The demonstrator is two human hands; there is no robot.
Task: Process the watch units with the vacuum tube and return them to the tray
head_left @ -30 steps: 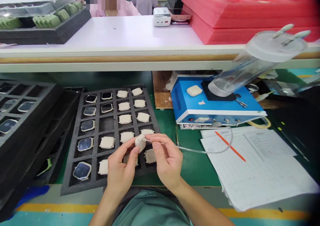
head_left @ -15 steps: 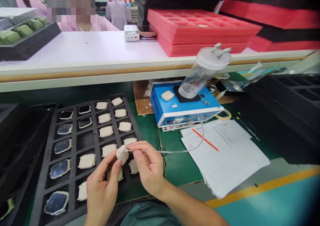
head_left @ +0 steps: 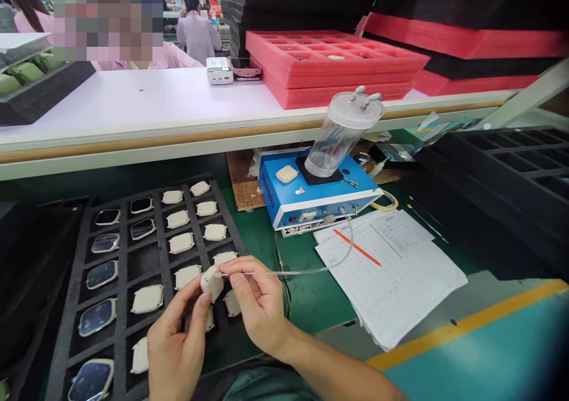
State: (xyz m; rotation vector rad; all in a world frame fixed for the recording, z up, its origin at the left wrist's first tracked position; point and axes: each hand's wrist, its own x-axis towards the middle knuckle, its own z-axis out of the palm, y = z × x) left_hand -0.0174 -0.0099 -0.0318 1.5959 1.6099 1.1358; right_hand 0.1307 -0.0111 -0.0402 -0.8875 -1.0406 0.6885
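Over dark tray [head_left: 144, 263], cream rounded case [head_left: 213, 286], left fingers [head_left: 204, 300] pinching it, right fingers [head_left: 240, 282] gripping clear tube [head_left: 302, 272]

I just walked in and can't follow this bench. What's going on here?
A person is working with both bare hands: the left hand holds a pale watch case, and the right hand pinches the end of a clear tube at the case's edge. The tube leads to the front of a blue box. A black foam tray beneath the hands holds other pale cases and several dark-screened watches.
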